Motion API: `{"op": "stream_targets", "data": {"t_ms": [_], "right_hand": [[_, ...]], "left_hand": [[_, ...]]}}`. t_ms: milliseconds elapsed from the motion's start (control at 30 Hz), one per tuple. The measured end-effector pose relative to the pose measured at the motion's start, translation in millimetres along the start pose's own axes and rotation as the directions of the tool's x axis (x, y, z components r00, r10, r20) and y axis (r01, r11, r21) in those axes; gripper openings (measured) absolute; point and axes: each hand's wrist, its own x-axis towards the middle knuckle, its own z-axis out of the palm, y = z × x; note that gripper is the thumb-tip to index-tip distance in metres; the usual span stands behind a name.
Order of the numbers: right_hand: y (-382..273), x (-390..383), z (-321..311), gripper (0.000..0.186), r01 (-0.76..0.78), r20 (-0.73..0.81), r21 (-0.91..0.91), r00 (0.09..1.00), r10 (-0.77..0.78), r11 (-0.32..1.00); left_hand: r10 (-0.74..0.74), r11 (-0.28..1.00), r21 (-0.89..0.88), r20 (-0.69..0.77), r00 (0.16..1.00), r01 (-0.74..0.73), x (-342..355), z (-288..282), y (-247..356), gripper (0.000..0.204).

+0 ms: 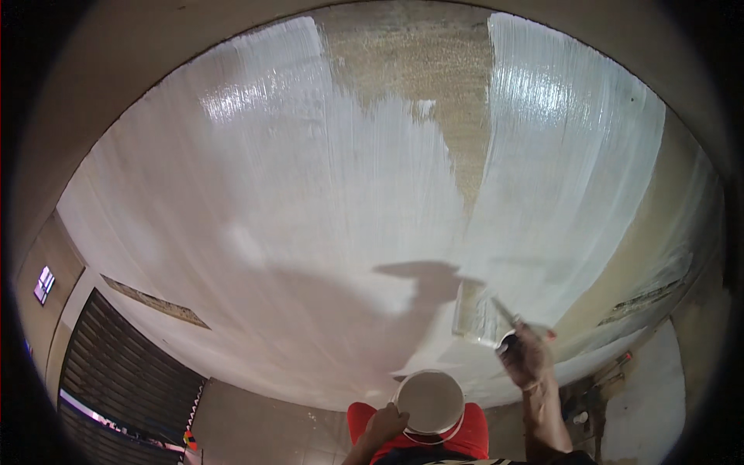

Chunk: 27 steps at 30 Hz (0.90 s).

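My right hand (528, 358) is closed around the handle of a wide paintbrush (474, 318). The brush's broad, pale head lies against or very close to the wall (349, 201); some blur hides the exact contact. At the lower middle, my left hand (386, 425) grips the left rim of a round white bucket (452, 394), held in front of my red-clothed legs. Greyish-white liquid shows inside it. White streaked coating covers much of the wall, wet and shiny near the top. A bare tan patch (434, 62) runs down from the upper middle.
A dark slatted gate (124, 380) stands at the lower left. Narrow rough slots (155, 301) mark the wall at left and right. A ceiling edge curves along the top. Tiled floor (263, 418) lies below, with cluttered items (585, 407) at the lower right.
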Motion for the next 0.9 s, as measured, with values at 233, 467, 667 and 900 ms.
{"op": "stream_targets", "data": {"t_ms": [233,467,667,900], "right_hand": [[-64.8,-27.0,150.8,0.024,0.875,0.435,-0.402,0.442,-0.785,0.270],[-80.6,-16.4,273.2,0.020,0.607,0.765,0.100,-0.554,-0.329,-0.788],[-80.9,17.0,335.6,0.026,0.114,0.646,0.380,-0.742,0.176,-0.918],[-85.2,35.7,344.9,0.024,0.039,0.724,0.298,-0.660,0.200,-0.954]], "left_hand": [[-0.020,1.000,-0.016,-0.014,1.000,0.020,14.2,6.4,-13.8,0.057],[0.269,0.962,0.097,-0.196,0.943,-0.254,26.2,37.9,-42.3,0.037],[0.444,0.892,0.230,-0.291,0.847,-0.388,55.0,73.4,-72.3,0.015],[0.222,0.972,-0.021,-0.268,0.937,-0.236,19.1,30.0,-27.0,0.018]]}}
